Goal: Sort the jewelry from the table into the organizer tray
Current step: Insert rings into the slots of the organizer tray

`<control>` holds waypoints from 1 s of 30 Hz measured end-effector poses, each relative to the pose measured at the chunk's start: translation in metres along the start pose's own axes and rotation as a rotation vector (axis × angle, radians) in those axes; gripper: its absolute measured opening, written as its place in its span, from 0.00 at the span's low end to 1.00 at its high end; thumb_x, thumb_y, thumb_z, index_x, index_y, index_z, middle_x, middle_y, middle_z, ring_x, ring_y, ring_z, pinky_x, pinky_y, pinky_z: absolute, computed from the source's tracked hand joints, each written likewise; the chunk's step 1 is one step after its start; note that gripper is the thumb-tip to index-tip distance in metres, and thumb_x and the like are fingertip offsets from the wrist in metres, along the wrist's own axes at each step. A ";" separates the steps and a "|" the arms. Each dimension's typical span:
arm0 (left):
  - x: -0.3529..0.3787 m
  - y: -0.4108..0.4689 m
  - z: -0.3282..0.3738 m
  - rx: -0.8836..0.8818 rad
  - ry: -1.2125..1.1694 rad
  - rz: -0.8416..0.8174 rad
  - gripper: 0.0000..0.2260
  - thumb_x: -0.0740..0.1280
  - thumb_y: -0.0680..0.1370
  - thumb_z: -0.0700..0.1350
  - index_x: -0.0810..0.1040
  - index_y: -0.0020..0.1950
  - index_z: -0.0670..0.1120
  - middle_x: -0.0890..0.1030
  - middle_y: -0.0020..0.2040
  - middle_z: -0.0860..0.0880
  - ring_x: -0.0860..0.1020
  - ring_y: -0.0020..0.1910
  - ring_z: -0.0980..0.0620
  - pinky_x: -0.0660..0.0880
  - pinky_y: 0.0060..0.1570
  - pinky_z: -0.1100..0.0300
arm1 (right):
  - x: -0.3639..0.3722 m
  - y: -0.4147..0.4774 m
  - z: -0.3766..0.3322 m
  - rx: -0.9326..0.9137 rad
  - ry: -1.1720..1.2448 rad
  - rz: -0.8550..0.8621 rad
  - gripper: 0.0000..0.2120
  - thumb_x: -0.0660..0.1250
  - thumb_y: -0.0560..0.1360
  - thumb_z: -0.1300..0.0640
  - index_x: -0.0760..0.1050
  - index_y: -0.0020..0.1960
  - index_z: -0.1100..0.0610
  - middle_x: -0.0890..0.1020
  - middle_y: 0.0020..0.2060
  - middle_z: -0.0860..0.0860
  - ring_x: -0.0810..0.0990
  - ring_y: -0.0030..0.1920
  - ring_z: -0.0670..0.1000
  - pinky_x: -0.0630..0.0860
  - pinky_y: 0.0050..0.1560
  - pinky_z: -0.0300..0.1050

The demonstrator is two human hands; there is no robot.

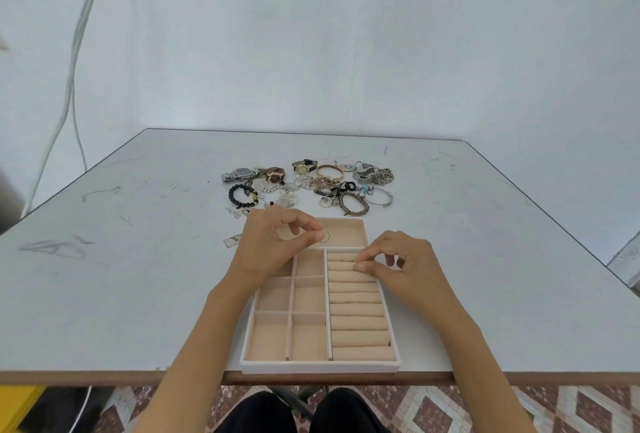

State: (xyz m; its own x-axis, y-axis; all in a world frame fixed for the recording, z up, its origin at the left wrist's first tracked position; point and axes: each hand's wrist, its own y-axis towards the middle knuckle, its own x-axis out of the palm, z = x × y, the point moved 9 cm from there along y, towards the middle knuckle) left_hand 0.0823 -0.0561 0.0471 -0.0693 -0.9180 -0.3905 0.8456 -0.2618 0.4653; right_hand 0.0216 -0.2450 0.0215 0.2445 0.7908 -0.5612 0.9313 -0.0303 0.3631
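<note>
Scuffed white table (485, 242), organizer tray (320, 366) at near edge, jewelry pile (325, 183) beyond, perhaps a tag (232, 241)

One organizer tray (320, 366) has one wide compartment (346, 235) at its far end and six small square compartments (308, 339) on its left. Beyond it lie three wristwatches: a silver watch (239, 172), a rose-gold watch (275, 175) and a gold watch (304, 167). There are also one black bead bracelet (232, 195), one gold bangle (330, 171), one braided bracelet (353, 204), one silver bangle (381, 197) and one thin ring (324, 235). The tangled chains (375, 174) cannot be counted.
</note>
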 end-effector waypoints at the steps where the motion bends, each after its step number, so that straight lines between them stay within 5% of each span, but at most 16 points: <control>1: 0.000 0.000 -0.001 0.000 0.000 -0.003 0.05 0.78 0.68 0.44 0.84 0.38 0.54 0.83 0.36 0.57 0.75 0.37 0.57 0.65 0.49 0.78 | 0.001 0.000 0.000 0.002 0.019 -0.014 0.08 0.76 0.69 0.55 0.82 0.38 0.41 0.81 0.38 0.40 0.72 0.36 0.45 0.66 0.39 0.38; 8: 0.000 0.000 -0.001 0.018 0.003 -0.009 0.05 0.77 0.68 0.44 0.84 0.38 0.54 0.83 0.37 0.56 0.75 0.37 0.56 0.67 0.49 0.76 | -0.009 0.000 0.001 -0.022 0.071 0.081 0.07 0.71 0.74 0.55 0.82 0.46 0.43 0.81 0.40 0.41 0.73 0.36 0.45 0.67 0.38 0.37; 17: 0.002 0.000 -0.004 0.035 0.019 -0.024 0.04 0.76 0.67 0.48 0.84 0.39 0.56 0.83 0.37 0.56 0.76 0.37 0.55 0.69 0.49 0.71 | -0.003 0.001 0.009 0.032 0.018 0.051 0.09 0.75 0.69 0.53 0.80 0.46 0.41 0.78 0.39 0.41 0.70 0.37 0.45 0.66 0.40 0.38; 30: 0.008 0.000 -0.002 0.052 0.004 -0.067 0.09 0.73 0.65 0.58 0.83 0.42 0.58 0.83 0.37 0.58 0.76 0.39 0.57 0.75 0.52 0.53 | -0.002 0.000 0.003 0.022 0.034 0.049 0.09 0.74 0.71 0.57 0.81 0.45 0.44 0.79 0.40 0.42 0.72 0.37 0.44 0.66 0.40 0.37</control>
State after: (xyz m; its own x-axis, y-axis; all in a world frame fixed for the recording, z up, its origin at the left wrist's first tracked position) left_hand 0.0829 -0.0624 0.0421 -0.1223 -0.8968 -0.4252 0.8107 -0.3374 0.4784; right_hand 0.0223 -0.2487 0.0209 0.2814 0.8081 -0.5176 0.9241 -0.0828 0.3732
